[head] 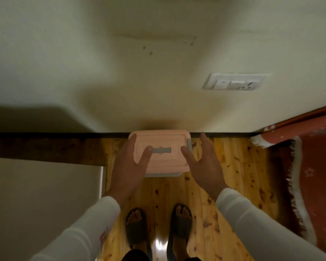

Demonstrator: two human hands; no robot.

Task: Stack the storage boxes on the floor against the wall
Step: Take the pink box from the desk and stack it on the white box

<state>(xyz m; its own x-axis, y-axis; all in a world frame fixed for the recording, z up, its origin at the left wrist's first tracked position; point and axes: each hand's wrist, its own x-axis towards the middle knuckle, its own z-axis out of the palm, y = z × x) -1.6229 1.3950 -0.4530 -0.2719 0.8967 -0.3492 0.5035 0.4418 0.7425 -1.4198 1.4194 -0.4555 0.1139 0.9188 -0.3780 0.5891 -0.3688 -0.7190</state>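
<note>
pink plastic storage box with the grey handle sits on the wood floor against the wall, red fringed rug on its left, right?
No: the head view shows the red fringed rug right of the pink plastic storage box, not left. The box does sit on the wood floor against the wall.

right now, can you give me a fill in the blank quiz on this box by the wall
The storage box has a ___ lid.
It stands on the ___ floor against the wall.
The red rug lies to its ___.
Behind the left hand and right hand, both sleeves are ___.
Missing words: pink; wooden; right; white.
</note>
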